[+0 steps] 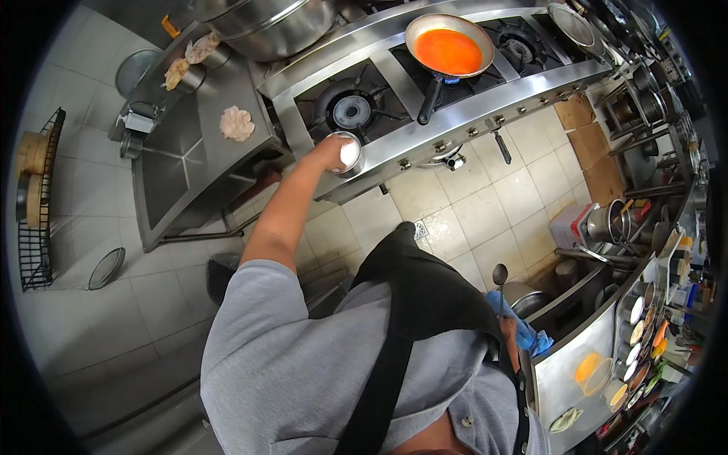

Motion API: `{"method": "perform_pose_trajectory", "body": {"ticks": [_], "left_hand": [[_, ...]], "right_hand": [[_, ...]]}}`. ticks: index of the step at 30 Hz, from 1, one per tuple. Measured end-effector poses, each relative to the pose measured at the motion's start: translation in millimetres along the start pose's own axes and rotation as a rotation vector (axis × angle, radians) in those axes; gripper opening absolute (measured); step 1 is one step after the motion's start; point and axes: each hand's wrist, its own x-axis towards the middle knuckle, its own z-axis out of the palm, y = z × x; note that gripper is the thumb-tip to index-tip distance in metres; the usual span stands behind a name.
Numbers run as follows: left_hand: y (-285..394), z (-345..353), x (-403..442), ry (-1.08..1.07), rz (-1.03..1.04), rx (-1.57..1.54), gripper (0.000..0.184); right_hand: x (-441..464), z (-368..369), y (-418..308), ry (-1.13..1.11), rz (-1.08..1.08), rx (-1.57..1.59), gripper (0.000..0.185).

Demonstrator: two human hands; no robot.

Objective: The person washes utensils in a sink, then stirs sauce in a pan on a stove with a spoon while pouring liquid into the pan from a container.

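My left hand [328, 154] is stretched out to the front edge of the stove, closed at the rim of a small metal container [356, 165] with something white in it. Part of its fingers is hidden. Low by my right side, my right hand [509, 327] is closed around a long-handled spoon [500, 274], its dark bowl pointing up. A blue cloth [540, 343] hangs beside that hand. On a burner ahead, a frying pan [487, 57] holds orange-red sauce [447, 51], with a blue flame at its edge.
An unlit-looking burner [352, 112] lies near my left hand. A large steel pot [277, 30] stands behind it. Left of the stove is a steel sink counter [254, 125] with a pale cloth [236, 123]. To my right, a work counter [557, 379] carries several ingredient containers.
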Motion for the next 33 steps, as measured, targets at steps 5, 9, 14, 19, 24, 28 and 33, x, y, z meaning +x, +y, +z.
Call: {"method": "perform_pose_trajectory", "body": {"ticks": [5, 9, 14, 19, 24, 28, 33], "left_hand": [[-5, 16, 10, 0.039, -0.031, 0.016, 0.071], [-3, 21, 12, 0.086, -0.111, 0.005, 0.068], [2, 20, 15, 0.066, -0.177, 0.038, 0.069], [9, 14, 15, 0.037, -0.192, 0.003, 0.066], [6, 18, 13, 0.099, -0.161, -0.088, 0.059], [-8, 30, 14, 0.174, -0.172, -0.152, 0.049], [-8, 20, 4, 0.212, -0.190, -0.248, 0.031]], "right_hand": [[14, -1, 15, -0.033, -0.026, -0.061, 0.023], [32, 12, 47, -0.020, -0.099, 0.045, 0.022], [-1, 6, -12, 0.013, 0.061, -0.018, 0.022], [5, 17, 23, 0.019, -0.023, 0.094, 0.022], [10, 16, 45, 0.002, -0.102, 0.040, 0.020], [-14, 6, 2, 0.002, 0.044, 0.015, 0.019], [-11, 5, -6, -0.004, 0.077, 0.016, 0.020]]}}
